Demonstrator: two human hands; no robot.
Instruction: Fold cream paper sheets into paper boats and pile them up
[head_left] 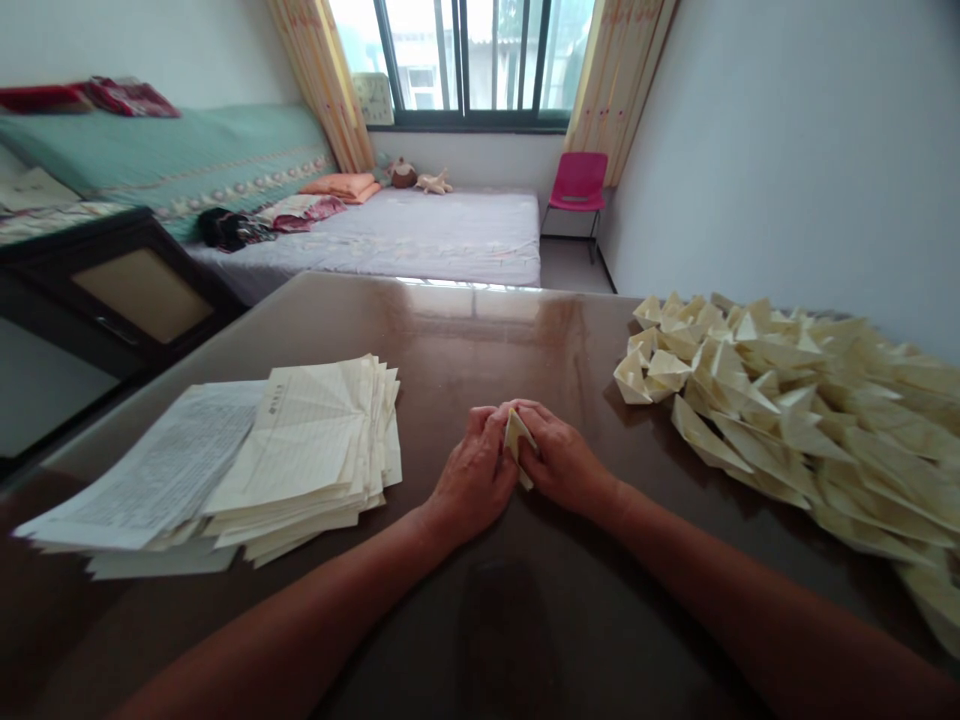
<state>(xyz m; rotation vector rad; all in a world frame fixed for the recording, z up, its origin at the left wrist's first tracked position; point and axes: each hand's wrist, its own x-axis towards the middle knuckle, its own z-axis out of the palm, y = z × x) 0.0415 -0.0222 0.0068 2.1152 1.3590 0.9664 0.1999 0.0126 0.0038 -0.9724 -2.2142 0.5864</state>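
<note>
Between my two hands, near the middle of the table, is a small folded piece of cream paper (519, 440), creased to a point at its top. My left hand (474, 472) grips it from the left, fingers closed around its edge. From the other side my right hand (562, 460) presses on it, thumb and fingers closed. The fingers hide much of the paper. Left of my hands lies a stack of cream lined sheets (300, 430), overlapping some printed white sheets (157, 470). To the right is a big heap of folded paper boats (787, 400).
All the paper rests on a glossy brown table (480, 350). Past its far edge stands a bed (450, 230) under a window. A pink chair (579, 183) is by the right wall (787, 150), and a dark cabinet (127, 290) stands at the left.
</note>
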